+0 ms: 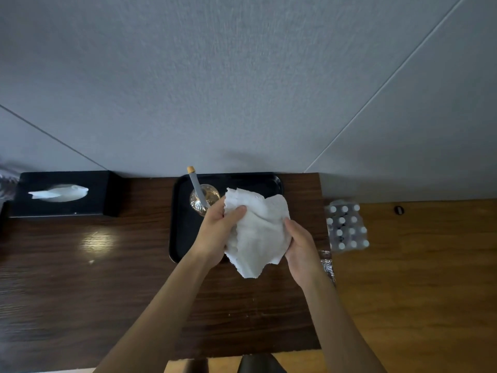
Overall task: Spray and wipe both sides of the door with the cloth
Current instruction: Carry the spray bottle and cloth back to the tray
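A crumpled white cloth point(258, 232) hangs between both my hands above a dark wooden table. My left hand point(217, 232) grips its left side with the thumb on top. My right hand point(301, 249) holds its right edge. Just behind my left hand a clear bottle point(204, 197) with a grey neck and a cork-coloured tip stands on a black tray point(183, 224). No door is in view.
A black tissue box point(94, 195) with a white tissue sticking out sits at the table's point(107, 278) back left. A shrink-wrapped pack of small bottles point(347, 227) lies on the lighter wooden floor to the right. A grey wall rises right behind the table.
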Tool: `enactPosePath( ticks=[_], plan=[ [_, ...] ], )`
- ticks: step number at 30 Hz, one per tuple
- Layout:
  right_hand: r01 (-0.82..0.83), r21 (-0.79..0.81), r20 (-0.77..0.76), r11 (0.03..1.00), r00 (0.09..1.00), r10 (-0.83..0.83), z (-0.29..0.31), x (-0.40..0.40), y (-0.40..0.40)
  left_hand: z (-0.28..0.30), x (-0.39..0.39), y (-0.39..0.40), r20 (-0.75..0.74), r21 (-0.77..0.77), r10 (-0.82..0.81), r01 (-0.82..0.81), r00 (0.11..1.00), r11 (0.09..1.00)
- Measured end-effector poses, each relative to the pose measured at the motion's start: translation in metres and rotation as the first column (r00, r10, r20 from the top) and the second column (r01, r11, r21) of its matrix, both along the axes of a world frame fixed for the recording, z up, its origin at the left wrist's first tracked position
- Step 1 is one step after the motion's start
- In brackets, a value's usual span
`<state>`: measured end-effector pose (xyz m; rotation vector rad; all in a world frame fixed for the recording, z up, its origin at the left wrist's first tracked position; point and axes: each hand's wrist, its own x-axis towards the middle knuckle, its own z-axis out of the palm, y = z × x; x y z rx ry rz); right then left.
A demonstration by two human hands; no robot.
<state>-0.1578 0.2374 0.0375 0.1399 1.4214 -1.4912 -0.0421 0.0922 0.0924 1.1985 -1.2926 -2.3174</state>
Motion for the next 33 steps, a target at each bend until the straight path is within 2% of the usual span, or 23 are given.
enactPosePath(
  ticks=[2,4,7,9,13,17,19,20,22,23,24,26,28,30,31,33],
  plan=[
    [0.039,0.011,0.002,0.999,0.999,-0.039,-0.001,-0.008,-0.003,-0.009,-0.003,-0.005,0.066,-0.063,0.045,-0.041,0.997,0.997],
    [0.059,0.063,-0.095,0.996,0.994,-0.053,-0.007,-0.015,-0.011,-0.024,-0.01,-0.007,0.211,-0.238,0.092,-0.04,0.973,0.97],
    [0.012,0.13,-0.286,0.991,0.958,0.026,-0.02,-0.027,-0.029,-0.049,-0.03,-0.004,0.469,-0.46,0.162,0.083,0.868,0.884],
    [-0.01,0.167,-0.379,0.986,0.922,0.074,-0.033,-0.032,-0.039,-0.065,-0.04,-0.002,0.565,-0.535,0.198,0.173,0.801,0.827],
    [0.019,0.203,-0.486,0.979,0.87,0.084,-0.062,-0.046,-0.054,-0.098,-0.06,-0.013,0.642,-0.524,0.211,0.222,0.737,0.822],
    [0.085,0.253,-0.524,0.964,0.849,0.062,-0.093,-0.061,-0.072,-0.118,-0.081,-0.036,0.606,-0.484,0.146,0.216,0.782,0.848],
    [0.026,0.314,-0.509,0.949,0.849,0.145,-0.106,-0.067,-0.079,-0.127,-0.087,-0.042,0.627,-0.459,0.1,0.262,0.773,0.849],
    [-0.016,0.354,-0.521,0.935,0.827,0.212,-0.112,-0.069,-0.081,-0.131,-0.087,-0.041,0.645,-0.473,0.076,0.319,0.761,0.821],
    [-0.06,0.437,-0.609,0.897,0.715,0.345,-0.12,-0.069,-0.081,-0.142,-0.083,-0.032,0.658,-0.547,0.024,0.455,0.753,0.703],
    [-0.062,0.47,-0.668,0.881,0.627,0.401,-0.122,-0.067,-0.079,-0.148,-0.08,-0.025,0.656,-0.585,-0.002,0.511,0.754,0.63],
    [-0.065,0.504,-0.726,0.861,0.508,0.463,-0.124,-0.064,-0.077,-0.154,-0.076,-0.02,0.659,-0.61,-0.032,0.559,0.752,0.562],
    [-0.093,0.59,-0.775,0.802,0.215,0.595,-0.129,-0.061,-0.074,-0.167,-0.073,-0.015,0.706,-0.609,-0.102,0.675,0.701,0.416],
    [-0.175,0.699,-0.705,0.693,-0.009,0.709,-0.136,-0.065,-0.073,-0.182,-0.074,-0.017,0.802,-0.55,-0.151,0.813,0.578,0.193],
    [-0.253,0.832,-0.536,0.493,-0.14,0.833,-0.146,-0.071,-0.073,-0.196,-0.073,-0.02,0.901,-0.418,-0.148,0.907,0.408,-0.044],
    [-0.269,0.876,-0.455,0.399,-0.194,0.869,-0.151,-0.074,-0.071,-0.202,-0.07,-0.021,0.936,-0.342,-0.136,0.932,0.326,-0.123],
    [-0.288,0.916,-0.359,0.28,-0.277,0.891,-0.158,-0.078,-0.067,-0.211,-0.064,-0.021,0.963,-0.256,-0.13,0.949,0.234,-0.183]
  ],
)
